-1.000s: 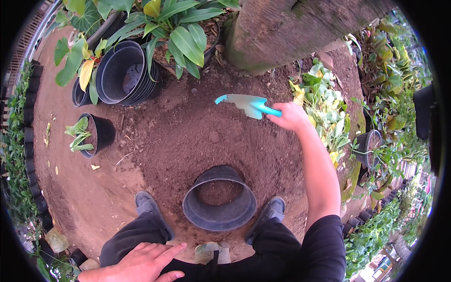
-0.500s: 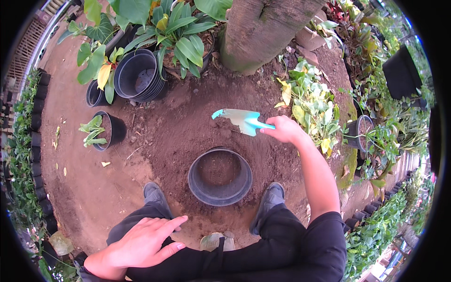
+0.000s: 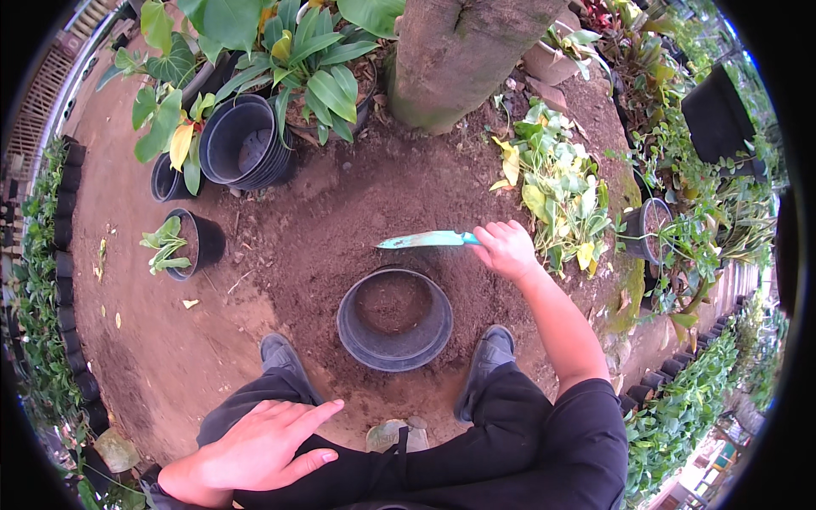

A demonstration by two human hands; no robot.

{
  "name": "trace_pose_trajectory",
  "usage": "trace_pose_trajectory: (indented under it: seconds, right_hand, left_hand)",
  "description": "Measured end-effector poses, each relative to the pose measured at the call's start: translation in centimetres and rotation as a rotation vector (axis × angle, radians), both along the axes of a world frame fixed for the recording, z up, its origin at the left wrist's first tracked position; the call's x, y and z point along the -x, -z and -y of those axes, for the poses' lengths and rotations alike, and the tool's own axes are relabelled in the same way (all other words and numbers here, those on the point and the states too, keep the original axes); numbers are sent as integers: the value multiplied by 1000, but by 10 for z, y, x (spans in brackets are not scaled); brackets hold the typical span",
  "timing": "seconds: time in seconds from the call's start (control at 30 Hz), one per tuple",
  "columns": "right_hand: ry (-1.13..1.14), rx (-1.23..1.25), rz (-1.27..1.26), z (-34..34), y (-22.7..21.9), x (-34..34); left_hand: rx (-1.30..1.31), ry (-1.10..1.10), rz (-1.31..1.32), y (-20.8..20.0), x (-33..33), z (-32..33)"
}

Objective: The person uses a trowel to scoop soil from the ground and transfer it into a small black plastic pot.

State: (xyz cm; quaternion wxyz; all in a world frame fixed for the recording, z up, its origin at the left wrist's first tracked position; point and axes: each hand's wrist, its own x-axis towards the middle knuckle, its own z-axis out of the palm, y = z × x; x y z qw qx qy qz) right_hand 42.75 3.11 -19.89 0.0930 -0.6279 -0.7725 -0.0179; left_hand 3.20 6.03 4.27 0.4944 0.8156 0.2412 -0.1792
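My right hand [image 3: 507, 249] is wrapped round the handle of a turquoise garden trowel [image 3: 423, 240]. The trowel's blade is turned edge-on and points left over the loose soil, just beyond a black plastic pot [image 3: 396, 358]. That pot stands between my feet with some dark soil in its bottom. My left hand [image 3: 270, 446] rests over my left thigh, fingers stretched out and holding nothing.
Left of the soil stands a small potted plant [image 3: 204, 240]; beyond it are stacked black pots [image 3: 246, 140]. A tree trunk [image 3: 442, 64] rises at the far side. Uprooted leafy plants [image 3: 557, 187] lie at right, near another potted plant [image 3: 650, 229].
My right hand has turned the trowel from blade-face up to edge-on and brought it slightly nearer; the soil on its blade no longer shows. My left hand stays over my thigh.
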Motion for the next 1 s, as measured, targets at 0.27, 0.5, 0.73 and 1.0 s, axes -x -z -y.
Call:
trace_pose_trajectory:
  seconds: [0.27,0.5,0.73,1.0]
  right_hand:
    - [509,209,-286,-51,35,-10]
    - [749,426,-232,-95,67,-24]
    - [742,377,-265,-104,86,-34]
    - [651,391,-307,-103,105,-40]
  left_hand:
    - [73,9,-66,-2,2,-7]
    - [121,-30,-89,-4,6,-14]
    - [152,-70,-117,4,2,-22]
    - [158,-72,-173,14,-15,-26]
